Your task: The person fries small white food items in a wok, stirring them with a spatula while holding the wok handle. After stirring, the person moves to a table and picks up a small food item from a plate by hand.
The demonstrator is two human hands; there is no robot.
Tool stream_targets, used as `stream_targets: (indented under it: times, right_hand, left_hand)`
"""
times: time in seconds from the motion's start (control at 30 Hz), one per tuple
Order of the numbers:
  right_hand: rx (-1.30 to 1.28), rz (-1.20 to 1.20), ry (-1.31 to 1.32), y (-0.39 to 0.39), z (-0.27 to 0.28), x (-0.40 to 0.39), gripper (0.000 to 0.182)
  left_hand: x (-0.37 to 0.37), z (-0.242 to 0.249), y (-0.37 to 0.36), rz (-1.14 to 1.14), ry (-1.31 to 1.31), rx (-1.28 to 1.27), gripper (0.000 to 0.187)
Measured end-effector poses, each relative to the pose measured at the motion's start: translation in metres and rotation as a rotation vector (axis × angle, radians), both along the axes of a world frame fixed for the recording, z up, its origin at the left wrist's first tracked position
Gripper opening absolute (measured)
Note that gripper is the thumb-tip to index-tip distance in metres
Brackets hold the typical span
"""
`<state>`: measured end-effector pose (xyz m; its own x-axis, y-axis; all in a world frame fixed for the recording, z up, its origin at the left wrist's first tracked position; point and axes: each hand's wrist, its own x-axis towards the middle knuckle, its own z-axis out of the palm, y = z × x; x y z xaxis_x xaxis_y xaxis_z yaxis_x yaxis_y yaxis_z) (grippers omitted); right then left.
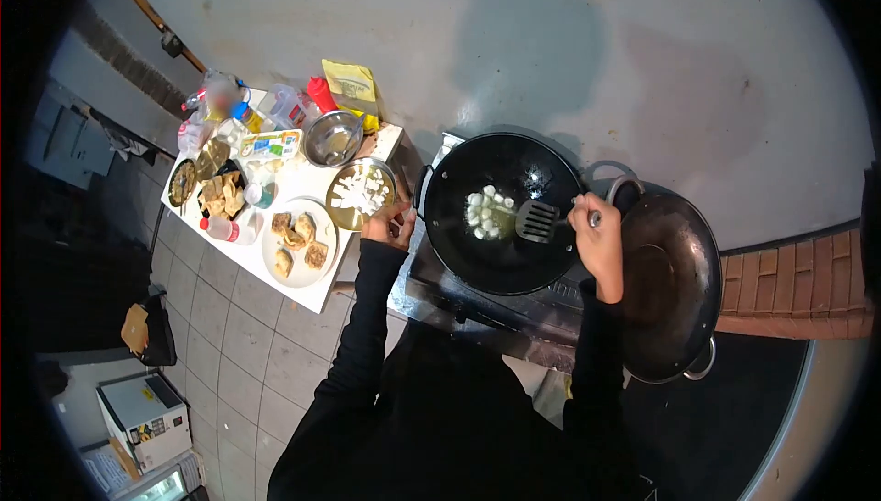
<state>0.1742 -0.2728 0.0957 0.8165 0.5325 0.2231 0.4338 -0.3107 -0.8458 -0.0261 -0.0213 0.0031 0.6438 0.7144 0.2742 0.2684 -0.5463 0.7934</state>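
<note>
A black wok sits on the stove, with a cluster of small white pieces in a little liquid at its centre. My right hand is closed around the handle of a slotted spatula, whose blade rests inside the wok beside the white pieces. Between the wok's left side and a round metal dish of white cubes is my left hand. Its fingers are curled close to the dish's rim and the wok's side handle; what they hold, if anything, is hidden.
A second, larger wok stands right of the stove. On the white table at left are a plate of browned pieces, a metal bowl, a red-capped bottle and a yellow packet. A wall rises behind.
</note>
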Motion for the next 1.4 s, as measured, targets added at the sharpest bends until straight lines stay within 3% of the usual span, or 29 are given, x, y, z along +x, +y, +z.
stream_targets:
  times: [0.07, 0.17, 0.27, 0.33, 0.43, 0.6, 0.7, 0.8, 0.97, 1.13, 1.4]
  right_hand:
    - [0.091, -0.021, -0.080, 0.010, -0.022, -0.006, 0.028]
    - [0.069, -0.061, 0.064, 0.030, -0.017, -0.016, 0.028]
    - [0.165, -0.035, 0.095, 0.027, 0.006, -0.022, 0.029]
    - [0.068, -0.075, 0.124, 0.008, 0.024, -0.029, 0.024]
    - [-0.005, -0.116, 0.064, -0.011, 0.000, -0.025, 0.024]
    - [0.037, -0.116, 0.046, 0.031, -0.015, -0.024, 0.026]
    - [0.218, -0.074, 0.033, 0.021, 0.006, -0.022, 0.030]
    - [0.027, -0.134, 0.070, -0.003, 0.029, -0.025, 0.027]
    - [0.054, -0.146, 0.008, 0.016, -0.022, -0.017, 0.027]
    - [0.147, -0.087, 0.089, 0.024, 0.013, -0.011, 0.030]
    - [0.071, -0.134, 0.012, 0.020, -0.019, -0.011, 0.027]
  left_hand:
    - [0.003, -0.003, 0.001, -0.023, -0.006, -0.020, 0.022]
    - [0.004, -0.003, 0.007, -0.079, 0.021, -0.028, 0.021]
    - [0.007, -0.006, 0.012, -0.123, -0.010, -0.079, 0.021]
    - [0.007, -0.005, 0.014, -0.141, -0.015, -0.067, 0.021]
    - [0.010, -0.011, 0.020, -0.172, -0.028, -0.071, 0.020]
    - [0.011, -0.009, 0.020, -0.149, 0.009, -0.086, 0.019]
    - [0.012, -0.009, 0.020, -0.156, 0.006, -0.081, 0.019]
    - [0.017, -0.008, 0.021, -0.142, -0.002, -0.087, 0.020]
    - [0.014, -0.009, 0.020, -0.135, 0.010, -0.038, 0.020]
    - [0.012, 0.000, 0.016, -0.138, 0.049, -0.089, 0.022]
    - [0.012, 0.000, 0.013, -0.108, 0.040, -0.093, 0.019]
